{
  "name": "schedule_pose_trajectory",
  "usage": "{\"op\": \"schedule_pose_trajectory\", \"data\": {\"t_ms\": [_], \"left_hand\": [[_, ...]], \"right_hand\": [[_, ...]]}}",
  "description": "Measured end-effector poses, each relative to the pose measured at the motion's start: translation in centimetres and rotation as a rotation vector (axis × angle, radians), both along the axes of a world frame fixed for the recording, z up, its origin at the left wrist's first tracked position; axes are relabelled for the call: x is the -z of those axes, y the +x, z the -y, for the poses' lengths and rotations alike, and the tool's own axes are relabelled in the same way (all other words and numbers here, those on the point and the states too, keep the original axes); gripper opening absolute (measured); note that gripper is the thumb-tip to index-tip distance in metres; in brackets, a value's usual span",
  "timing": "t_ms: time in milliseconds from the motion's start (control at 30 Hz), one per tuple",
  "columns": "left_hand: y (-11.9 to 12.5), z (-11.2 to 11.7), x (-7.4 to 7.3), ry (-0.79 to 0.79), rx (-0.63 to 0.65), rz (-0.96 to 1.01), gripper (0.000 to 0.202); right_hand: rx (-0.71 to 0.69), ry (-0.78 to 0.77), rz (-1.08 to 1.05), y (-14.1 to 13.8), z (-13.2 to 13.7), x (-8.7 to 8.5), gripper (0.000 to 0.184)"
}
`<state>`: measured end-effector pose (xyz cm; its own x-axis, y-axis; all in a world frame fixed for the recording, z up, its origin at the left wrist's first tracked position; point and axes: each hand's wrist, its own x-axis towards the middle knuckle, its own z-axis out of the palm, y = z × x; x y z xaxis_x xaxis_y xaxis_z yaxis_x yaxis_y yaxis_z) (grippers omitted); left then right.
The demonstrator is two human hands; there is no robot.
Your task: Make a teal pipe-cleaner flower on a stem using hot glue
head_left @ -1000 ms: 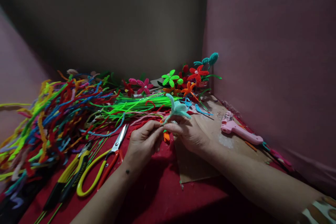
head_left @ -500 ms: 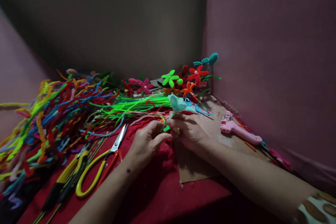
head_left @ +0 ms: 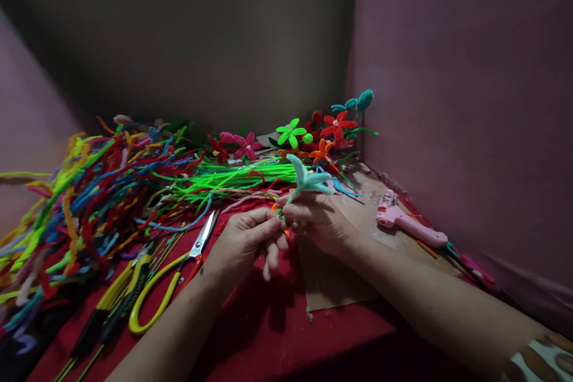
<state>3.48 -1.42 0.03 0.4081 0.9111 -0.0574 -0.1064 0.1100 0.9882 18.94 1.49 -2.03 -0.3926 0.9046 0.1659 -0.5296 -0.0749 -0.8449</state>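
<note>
At the far left, a pile of multicoloured chenille stems spreads over the red tabletop, with yellow-and-black pliers lying near its right edge and open scissors just right of them. Next comes the left hand, thumb and forefinger pinched on a small green piece just under the pale turquoise chenille flower, its other fingers loosely curled. A bundle of bright green stems lies behind this hand. The flower stands above the fingers of the right hand, which grip its base, petals pointing up and right. Cardboard lies beneath the right hand, and a pink glue gun rests farther right.
</note>
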Motion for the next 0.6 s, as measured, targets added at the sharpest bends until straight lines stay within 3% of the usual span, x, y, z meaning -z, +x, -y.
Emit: {"op": "schedule_pose_trajectory", "data": {"t_ms": [100,200,267,433,600], "left_hand": [[-0.2,-0.2,0.5,-0.097,0.132,0.131,0.018],[0.0,-0.3,0.5,-0.105,0.184,0.145,0.022],[0.3,-0.2,0.3,-0.038,0.118,0.043,0.023],[1.1,0.3,-0.3,0.184,-0.261,-0.243,0.012],[0.9,0.4,-0.2,0.181,-0.253,-0.224,0.016]], "right_hand": [[-0.160,-0.073,-0.048,0.0,0.0,0.1,0.016],[-0.190,-0.059,-0.102,-0.1,0.2,0.0,0.013],[-0.115,-0.090,-0.128,-0.2,0.2,0.1,0.013],[0.089,-0.108,-0.075,-0.5,0.0,0.4,0.017],[0.059,0.087,0.046,-0.2,0.4,-0.4,0.014]]}}
